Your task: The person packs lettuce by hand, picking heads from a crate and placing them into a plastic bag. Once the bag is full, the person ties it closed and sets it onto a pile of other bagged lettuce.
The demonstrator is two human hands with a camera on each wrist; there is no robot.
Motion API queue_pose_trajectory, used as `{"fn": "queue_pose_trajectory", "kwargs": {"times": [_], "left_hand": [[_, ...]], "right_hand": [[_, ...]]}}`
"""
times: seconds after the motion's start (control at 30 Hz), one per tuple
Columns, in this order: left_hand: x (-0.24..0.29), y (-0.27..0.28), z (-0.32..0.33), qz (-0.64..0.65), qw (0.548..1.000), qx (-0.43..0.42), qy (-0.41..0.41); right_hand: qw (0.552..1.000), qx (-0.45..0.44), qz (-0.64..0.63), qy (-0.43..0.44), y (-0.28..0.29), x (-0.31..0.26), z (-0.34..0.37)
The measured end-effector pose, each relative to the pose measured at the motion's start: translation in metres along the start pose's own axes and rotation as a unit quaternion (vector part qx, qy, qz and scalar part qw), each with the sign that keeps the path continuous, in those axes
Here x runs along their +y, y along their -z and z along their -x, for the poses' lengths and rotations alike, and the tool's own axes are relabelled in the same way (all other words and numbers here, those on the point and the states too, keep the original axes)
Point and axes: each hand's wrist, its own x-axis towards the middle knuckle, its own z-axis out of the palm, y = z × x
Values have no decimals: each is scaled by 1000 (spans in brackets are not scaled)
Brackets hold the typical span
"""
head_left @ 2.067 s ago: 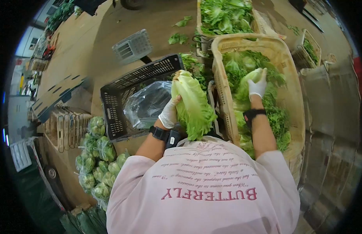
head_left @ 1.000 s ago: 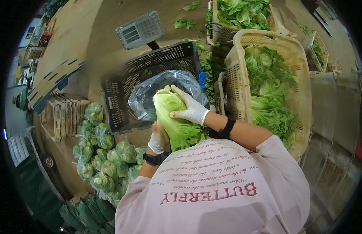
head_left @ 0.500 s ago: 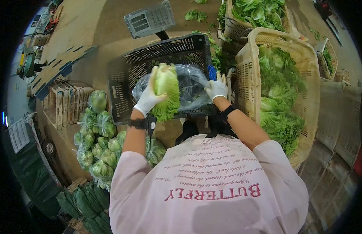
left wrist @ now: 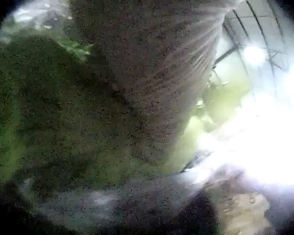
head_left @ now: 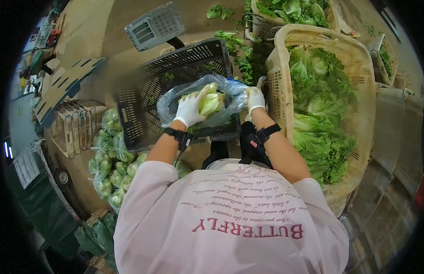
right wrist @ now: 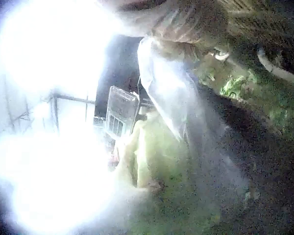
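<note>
Both hands wear white gloves. In the head view the left hand [head_left: 190, 109] grips a head of lettuce [head_left: 212, 104] from its left side, inside the mouth of a clear plastic bag [head_left: 168, 106]. The right hand [head_left: 256, 98] pinches the bag's right edge. The bag lies in a black slatted crate [head_left: 136, 114]. In the left wrist view the gloved left hand [left wrist: 157, 73] is dark and close against the green leaves [left wrist: 54, 107]. The right wrist view shows the lettuce [right wrist: 159, 152] beside the bag film [right wrist: 164, 83], below the right glove [right wrist: 186, 24].
A cream basket [head_left: 279, 73] of loose lettuce stands to the right, another [head_left: 266, 28] behind it. Bagged lettuces [head_left: 104, 166] are heaped at lower left. A grey panel-like device [head_left: 155, 26] stands behind the black crate. Leaves [head_left: 219, 11] lie on the floor.
The right hand came from the right basket to the lettuce, then to the bag's edge. The lettuce has moved from above the crate's front into the bag, held by the left hand.
</note>
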Motion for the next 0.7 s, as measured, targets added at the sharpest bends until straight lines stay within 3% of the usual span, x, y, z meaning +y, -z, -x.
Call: {"fn": "queue_pose_trajectory", "kwargs": {"times": [0.03,0.13,0.17,0.2,0.27,0.33,0.37,0.4,0.47,0.53,0.57,0.6,0.63,0.7], "left_hand": [[-8,-4,12,18,999,43,-12],[-31,-11,42,-27,999,27,27],[-39,-13,47,-30,999,25,30],[-45,-13,52,-65,998,22,14],[-52,-14,59,-97,995,20,2],[-49,-9,52,-101,991,10,-83],[-43,-6,47,-128,989,-18,-71],[-34,-2,36,-127,989,-16,-69],[-27,2,10,-151,949,-253,115],[-60,-61,-10,-107,990,-91,-9],[-35,-51,-14,-212,975,-63,-25],[-9,-38,-13,-315,948,-33,-41],[-3,-44,-19,-332,942,-18,-53],[-1,-64,-33,-278,958,-24,-63]], "right_hand": [[999,8,15,37,-4,12,-9],[996,67,31,50,-12,43,-38],[994,3,-97,-45,-9,48,-50],[995,57,-81,5,-18,38,-33],[985,-58,55,152,-21,14,6],[966,-156,112,174,-32,-26,60],[944,-191,112,246,-46,27,27],[927,-248,141,244,-50,25,41],[871,-379,232,209,-56,43,37],[794,-395,371,275,-48,25,58],[787,-412,375,266,-46,22,65],[801,-411,334,278,-44,27,72],[823,-398,290,282,-43,31,78],[849,-364,206,324,-37,31,86]]}}
